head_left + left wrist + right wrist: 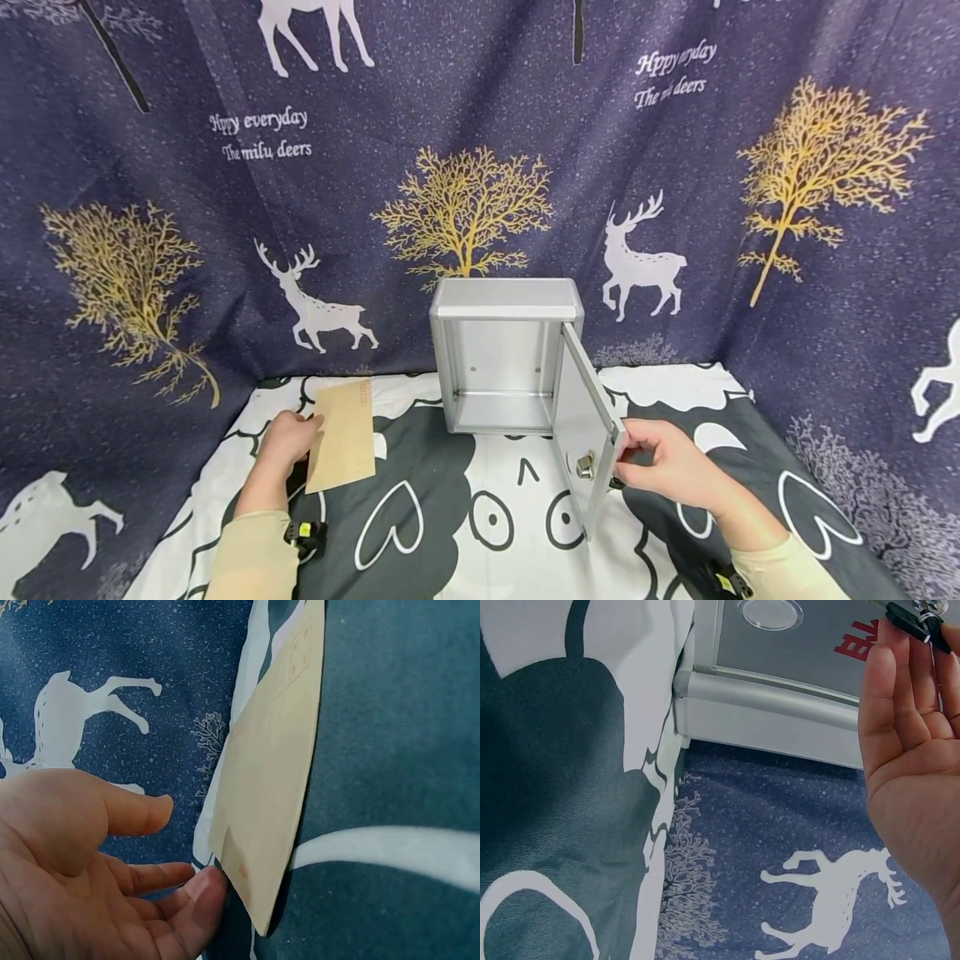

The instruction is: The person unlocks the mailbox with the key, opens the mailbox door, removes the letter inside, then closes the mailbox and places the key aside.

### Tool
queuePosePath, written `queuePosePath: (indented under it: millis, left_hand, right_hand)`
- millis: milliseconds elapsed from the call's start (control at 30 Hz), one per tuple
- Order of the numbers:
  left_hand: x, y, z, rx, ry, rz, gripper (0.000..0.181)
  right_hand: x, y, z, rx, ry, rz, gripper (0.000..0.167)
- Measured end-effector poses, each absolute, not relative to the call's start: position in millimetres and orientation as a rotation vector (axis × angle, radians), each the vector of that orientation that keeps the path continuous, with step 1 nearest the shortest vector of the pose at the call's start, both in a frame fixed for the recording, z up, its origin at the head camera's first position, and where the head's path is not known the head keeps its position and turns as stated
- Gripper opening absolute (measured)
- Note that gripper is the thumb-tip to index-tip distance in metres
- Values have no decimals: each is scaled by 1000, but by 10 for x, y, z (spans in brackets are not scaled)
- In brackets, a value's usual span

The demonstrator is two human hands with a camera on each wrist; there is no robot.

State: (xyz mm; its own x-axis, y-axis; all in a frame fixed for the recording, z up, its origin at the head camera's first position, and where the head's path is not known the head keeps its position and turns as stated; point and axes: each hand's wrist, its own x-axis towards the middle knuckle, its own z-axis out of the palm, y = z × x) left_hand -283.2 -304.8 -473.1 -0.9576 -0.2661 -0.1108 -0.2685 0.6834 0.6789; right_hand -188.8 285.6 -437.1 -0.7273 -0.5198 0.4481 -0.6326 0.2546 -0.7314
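A small silver metal mailbox (510,297) stands at the back of the cloth with its door (581,417) swung out to the right. My right hand (670,462) is at the free edge of that door. Its fingertips pinch a black-headed key (909,621) on a ring at the door's outer face. A lock (585,465) shows on the inner face. On the left, a tan envelope (343,437) lies on the cloth. My left hand (112,877) is at the envelope's left edge, fingertips touching it, thumb spread apart from it.
The table is covered by a black-and-white patterned cloth (420,467). A dark blue curtain (375,208) printed with deer and trees rises behind and at both sides. The door's outer face has a round window (771,613) and red lettering (855,641).
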Motion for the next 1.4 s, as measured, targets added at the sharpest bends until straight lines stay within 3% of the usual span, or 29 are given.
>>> queuePosePath:
  millis: [500,700,900,1400]
  left_hand:
    - [-2880,-2951,-4628,-489,2985,1202,69]
    - [-2852,-2811,-4498,-345,2977,1388,68]
    - [-2836,-2679,-4441,-215,3017,1624,81]
    - [-2824,-2318,-4268,169,3023,1759,61]
  right_hand:
    - [-1889,2867,-4380,1103,-2400,1475,40]
    - [-1880,2872,-4373,1108,-2397,1479,40]
    - [-1879,2868,-4369,1117,-2395,1492,39]
    - [-1879,2863,-4365,1094,-2409,1479,39]
